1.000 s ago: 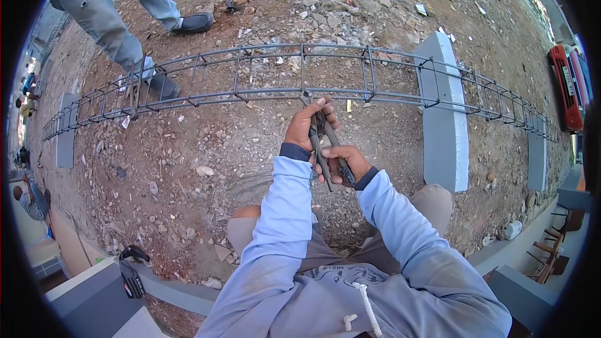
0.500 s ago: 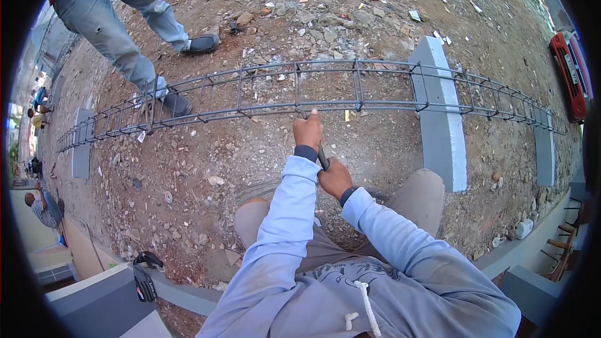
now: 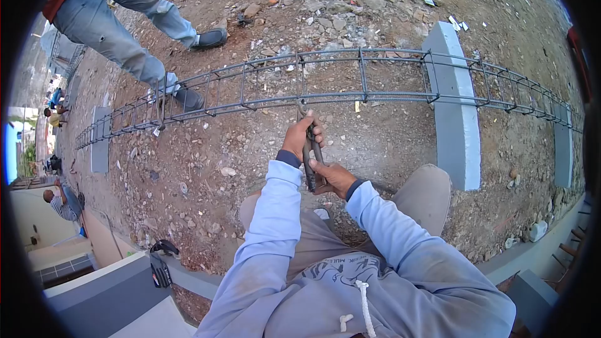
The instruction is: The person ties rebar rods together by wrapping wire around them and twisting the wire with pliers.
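A pair of pincers (image 3: 309,172) with long dark handles lies between my two hands. Its head points away from me, at the near lower bar of a steel rebar cage (image 3: 407,97), beside one of the square stirrups. My left hand (image 3: 297,138) is wrapped round the pincers close to the head. Further down, my right hand (image 3: 337,178) grips the handle ends, which stand slightly apart. Whether the jaws touch wire or bar is too small to tell.
Grey blocks (image 3: 458,144) hold the cage above stony ground. At the left, a person in jeans (image 3: 125,31) stands with one shoe by the cage. A black bag-like item (image 3: 160,269) rests on the low wall behind me to the left.
The pincers have come into clearer view, with both handles showing. My left hand has turned and shifted slightly left and down. My right hand remains low on the handles.
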A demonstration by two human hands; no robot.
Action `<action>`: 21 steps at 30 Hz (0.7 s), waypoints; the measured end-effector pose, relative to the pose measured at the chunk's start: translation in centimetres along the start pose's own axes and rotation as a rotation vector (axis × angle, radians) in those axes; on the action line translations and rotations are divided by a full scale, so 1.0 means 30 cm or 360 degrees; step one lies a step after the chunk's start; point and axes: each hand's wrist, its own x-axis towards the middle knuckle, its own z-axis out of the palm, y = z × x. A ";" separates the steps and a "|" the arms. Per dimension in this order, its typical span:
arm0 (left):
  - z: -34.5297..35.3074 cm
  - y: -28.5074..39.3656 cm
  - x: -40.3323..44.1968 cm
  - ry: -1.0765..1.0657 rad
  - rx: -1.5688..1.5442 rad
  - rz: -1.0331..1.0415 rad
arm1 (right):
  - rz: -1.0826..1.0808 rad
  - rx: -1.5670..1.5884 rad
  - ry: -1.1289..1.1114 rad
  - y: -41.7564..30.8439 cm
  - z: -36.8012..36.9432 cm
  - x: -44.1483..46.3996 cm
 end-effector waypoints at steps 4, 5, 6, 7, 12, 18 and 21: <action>0.053 -0.018 0.017 0.0565 0.0469 0.0108 | -0.0525 -0.1173 0.0364 -0.024 0.026 -0.021; 0.047 -0.032 0.032 0.0632 0.0596 0.0138 | -0.0446 -0.1111 0.0464 -0.016 0.044 -0.006; 0.040 -0.038 0.051 0.0698 0.0726 0.0176 | -0.0375 -0.1050 0.0561 -0.007 0.066 0.020; 0.035 -0.041 0.064 0.0771 0.0854 0.0214 | -0.0301 -0.0988 0.0650 -0.015 0.098 0.027; -0.041 -0.057 0.125 0.1130 0.1710 0.0182 | -0.0339 -0.0377 0.0758 0.131 0.097 0.250; 0.086 -0.030 0.050 0.1474 0.2239 0.0201 | -0.1041 -0.0571 0.0635 0.206 0.096 0.328; 0.128 -0.012 0.016 0.1548 0.2338 0.0059 | -0.1311 -0.0528 0.0418 0.242 0.106 0.335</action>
